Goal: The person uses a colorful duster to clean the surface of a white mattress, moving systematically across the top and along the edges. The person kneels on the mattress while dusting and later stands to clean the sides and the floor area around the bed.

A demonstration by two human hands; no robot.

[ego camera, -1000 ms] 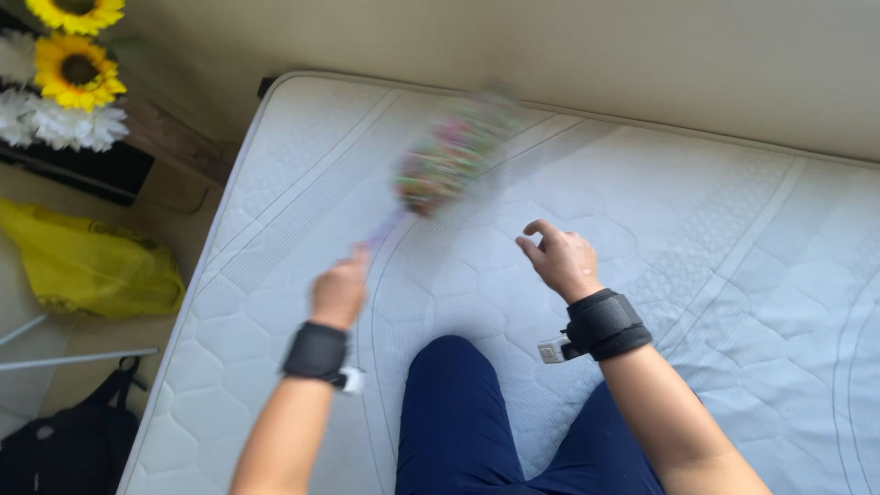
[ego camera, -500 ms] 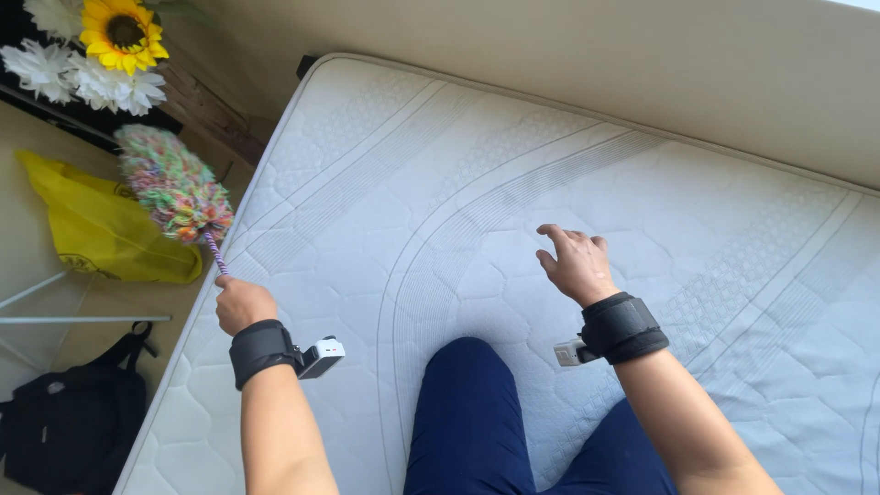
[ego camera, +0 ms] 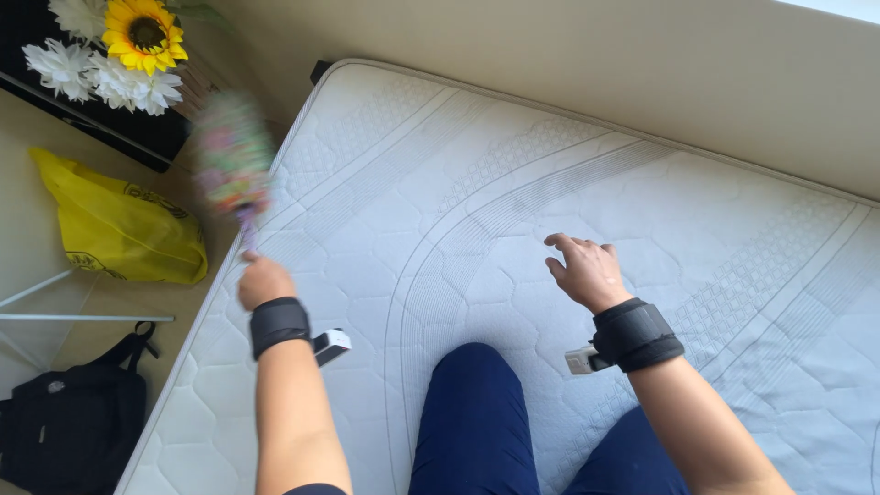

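Observation:
My left hand (ego camera: pixel 263 280) grips the thin handle of a multicoloured fluffy duster (ego camera: pixel 229 156), whose blurred head sticks up over the left edge of the white quilted mattress (ego camera: pixel 513 183). My right hand (ego camera: pixel 587 270) hovers just above the mattress near its middle, fingers spread and curled, holding nothing. Both wrists wear black bands. My knees in dark blue trousers (ego camera: pixel 477 422) rest on the mattress between my arms.
A beige wall (ego camera: pixel 642 64) runs along the far side of the mattress. On the floor at left lie a yellow plastic bag (ego camera: pixel 119 229) and a black backpack (ego camera: pixel 73 422). Artificial flowers, a sunflower (ego camera: pixel 142 32) among white ones, stand at top left by a black shelf.
The duster swung from over the mattress middle out past the left edge, then came back toward the edge and higher. My right hand stayed roughly in place.

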